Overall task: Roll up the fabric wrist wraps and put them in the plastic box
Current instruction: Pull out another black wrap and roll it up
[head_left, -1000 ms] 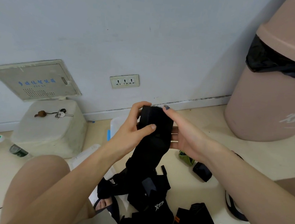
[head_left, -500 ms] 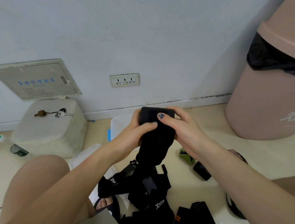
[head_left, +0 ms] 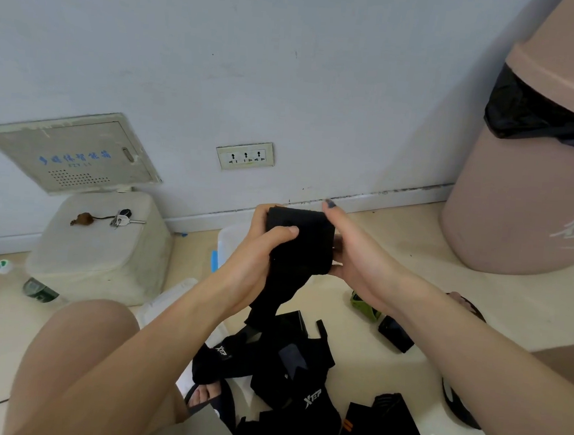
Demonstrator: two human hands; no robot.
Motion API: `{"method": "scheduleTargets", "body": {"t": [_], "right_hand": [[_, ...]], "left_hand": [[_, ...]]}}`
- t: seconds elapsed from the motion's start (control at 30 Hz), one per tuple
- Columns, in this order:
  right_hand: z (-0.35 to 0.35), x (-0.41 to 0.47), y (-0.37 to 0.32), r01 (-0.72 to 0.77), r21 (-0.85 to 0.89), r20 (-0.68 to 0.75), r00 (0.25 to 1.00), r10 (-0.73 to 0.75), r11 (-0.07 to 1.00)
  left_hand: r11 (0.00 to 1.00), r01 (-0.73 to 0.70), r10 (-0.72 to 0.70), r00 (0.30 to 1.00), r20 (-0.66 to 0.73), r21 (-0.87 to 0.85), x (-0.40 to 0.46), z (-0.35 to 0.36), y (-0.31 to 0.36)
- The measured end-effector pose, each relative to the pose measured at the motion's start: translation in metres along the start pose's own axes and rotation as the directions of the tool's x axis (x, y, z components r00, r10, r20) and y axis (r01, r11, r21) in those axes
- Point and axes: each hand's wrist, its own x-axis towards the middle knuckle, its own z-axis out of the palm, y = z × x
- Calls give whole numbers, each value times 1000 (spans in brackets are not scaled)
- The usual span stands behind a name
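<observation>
A black fabric wrist wrap [head_left: 306, 243] is partly rolled at chest height, its loose tail hanging down toward the floor. My left hand [head_left: 255, 252] grips the roll from the left, thumb across its front. My right hand [head_left: 355, 253] holds the roll's right end, its fingers stretched up along the side. The clear plastic box [head_left: 225, 246] stands on the floor behind my hands, mostly hidden by them. More black wraps [head_left: 299, 390] with white logos lie in a heap on the floor below.
A large pink bin [head_left: 529, 174] with a black liner stands at the right. A white stool [head_left: 101, 247] with keys [head_left: 124, 220] sits at the left by the wall. A green item [head_left: 362, 305] and a small black roll [head_left: 395, 334] lie on the floor. My knees frame the heap.
The roll has grown as the hands turned it. My right hand went from wrapping over the roll's top to holding its right end with fingers stretched up.
</observation>
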Motion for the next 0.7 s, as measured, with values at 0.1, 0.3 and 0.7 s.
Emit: {"method": "scheduleTargets", "body": {"t": [0.1, 0.3, 0.7], "right_hand": [[-4, 6, -7, 41, 86, -205, 979, -22, 995], [16, 10, -5, 68, 165, -328, 944, -10, 984], [-7, 20, -20, 118, 246, -449, 893, 6, 962]], "left_hand": [[999, -28, 26, 999, -48, -42, 4, -3, 5], [997, 47, -51, 997, -58, -62, 3, 17, -4], [994, -97, 91, 991, -99, -57, 13, 7, 10]]}}
